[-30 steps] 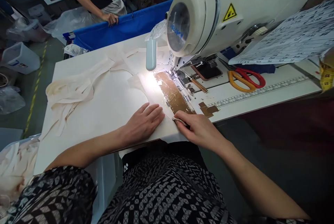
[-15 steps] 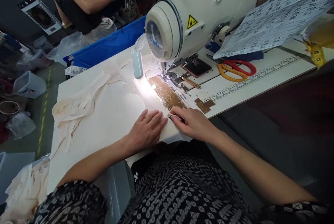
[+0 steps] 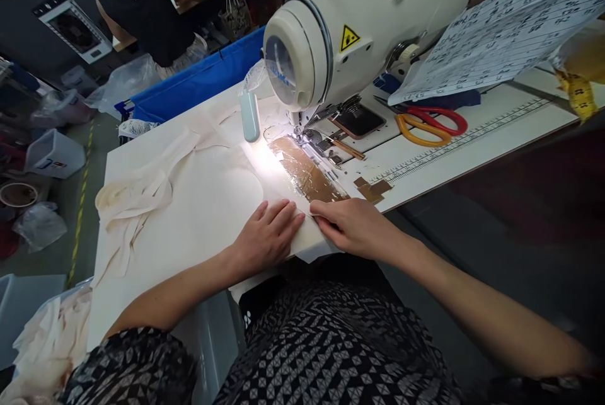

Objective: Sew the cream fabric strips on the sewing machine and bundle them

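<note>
1. The left hand [image 3: 270, 235] lies flat, palm down and fingers spread, on the cream fabric [image 3: 222, 194] near the front edge of the sewing table [image 3: 454, 156]. It presses the cloth and grips nothing.

2. The right hand [image 3: 352, 225] rests just beside it, fingers curled down onto the fabric's right edge. Whether it pinches a small tool or only the cloth I cannot tell (the fingers hide what lies under them).

3. The two hands nearly meet at their fingertips. From there the fabric edge runs away from the person, up and slightly left along the brown taped plate [image 3: 307, 175] toward the presser foot [image 3: 300, 135] under the sewing machine head [image 3: 331, 39].

4. The right hand is nearer that edge. The left hand covers the broad part of the piece, which spreads leftward.

5. Loose cream strips [image 3: 137, 194] lie well apart to the left. Red and yellow scissors [image 3: 428, 125] sit right of the machine, beyond a printed ruler.

6. Another person stands behind the blue cloth bin [image 3: 198, 80].
</note>
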`<act>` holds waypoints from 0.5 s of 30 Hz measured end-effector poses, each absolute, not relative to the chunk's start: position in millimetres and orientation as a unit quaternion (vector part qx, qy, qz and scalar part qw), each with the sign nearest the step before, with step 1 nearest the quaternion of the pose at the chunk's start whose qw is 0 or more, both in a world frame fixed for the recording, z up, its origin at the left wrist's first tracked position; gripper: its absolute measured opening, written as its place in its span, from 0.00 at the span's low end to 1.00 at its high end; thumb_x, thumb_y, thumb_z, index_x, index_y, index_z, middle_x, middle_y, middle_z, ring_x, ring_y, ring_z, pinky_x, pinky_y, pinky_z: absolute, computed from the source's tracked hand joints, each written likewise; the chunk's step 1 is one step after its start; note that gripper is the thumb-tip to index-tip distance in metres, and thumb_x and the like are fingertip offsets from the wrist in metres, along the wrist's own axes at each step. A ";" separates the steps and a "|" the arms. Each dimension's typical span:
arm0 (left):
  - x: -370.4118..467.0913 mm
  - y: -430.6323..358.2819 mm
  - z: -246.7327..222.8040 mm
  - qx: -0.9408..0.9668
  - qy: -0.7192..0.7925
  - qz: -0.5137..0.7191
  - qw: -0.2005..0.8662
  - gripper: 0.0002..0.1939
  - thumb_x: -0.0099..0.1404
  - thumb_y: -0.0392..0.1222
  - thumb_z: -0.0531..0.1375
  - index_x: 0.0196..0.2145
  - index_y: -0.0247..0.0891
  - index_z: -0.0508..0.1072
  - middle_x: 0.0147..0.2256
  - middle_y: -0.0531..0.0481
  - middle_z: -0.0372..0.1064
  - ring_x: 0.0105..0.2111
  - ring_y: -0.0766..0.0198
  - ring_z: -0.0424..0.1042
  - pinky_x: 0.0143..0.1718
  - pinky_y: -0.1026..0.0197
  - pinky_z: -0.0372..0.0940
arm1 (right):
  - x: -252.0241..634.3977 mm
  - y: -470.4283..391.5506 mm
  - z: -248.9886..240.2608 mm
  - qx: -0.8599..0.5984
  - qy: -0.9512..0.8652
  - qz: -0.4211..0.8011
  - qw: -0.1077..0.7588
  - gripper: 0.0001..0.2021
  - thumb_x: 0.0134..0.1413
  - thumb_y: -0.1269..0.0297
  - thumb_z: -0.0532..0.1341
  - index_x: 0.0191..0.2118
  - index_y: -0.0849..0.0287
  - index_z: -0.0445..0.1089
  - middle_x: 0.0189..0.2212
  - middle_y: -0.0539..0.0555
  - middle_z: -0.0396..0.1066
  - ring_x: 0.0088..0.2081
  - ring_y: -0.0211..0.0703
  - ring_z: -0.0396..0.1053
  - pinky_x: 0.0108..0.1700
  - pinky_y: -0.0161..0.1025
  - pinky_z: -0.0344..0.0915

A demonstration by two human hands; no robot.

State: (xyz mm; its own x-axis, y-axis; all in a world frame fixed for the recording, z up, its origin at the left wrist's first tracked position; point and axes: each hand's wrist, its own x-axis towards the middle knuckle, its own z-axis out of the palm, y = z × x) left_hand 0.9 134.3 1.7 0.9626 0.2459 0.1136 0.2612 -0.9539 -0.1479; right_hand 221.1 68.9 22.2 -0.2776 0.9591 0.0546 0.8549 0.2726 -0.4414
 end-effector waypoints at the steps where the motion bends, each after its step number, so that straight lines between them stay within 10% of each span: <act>1: 0.9 134.0 2.4 -0.988 -0.129 -0.041 0.078 0.23 0.70 0.38 0.52 0.62 0.33 0.63 0.60 0.37 0.62 0.61 0.49 0.60 0.58 0.46 0.60 | 224.2 66.0 24.1 -0.577 -0.783 0.171 0.154 0.09 0.60 0.68 0.49 0.28 0.54 0.54 0.20 0.50 0.66 0.23 0.41 0.62 0.26 0.39 0.43; 15: -6.7 153.9 12.4 -0.986 -0.146 -0.050 0.055 0.21 0.72 0.36 0.49 0.59 0.28 0.64 0.59 0.38 0.64 0.62 0.52 0.60 0.62 0.47 0.58 | 209.5 87.4 20.4 -0.615 -0.749 0.175 0.174 0.07 0.60 0.65 0.49 0.32 0.55 0.61 0.24 0.52 0.71 0.26 0.44 0.66 0.27 0.38 0.47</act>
State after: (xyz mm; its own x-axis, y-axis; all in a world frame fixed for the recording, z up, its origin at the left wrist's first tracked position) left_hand -6.7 153.9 12.4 0.9521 0.2831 0.1156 0.2943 -0.9511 -0.0942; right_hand 209.5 87.4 20.4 -0.1835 0.9820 0.0451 0.8600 0.1826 -0.4764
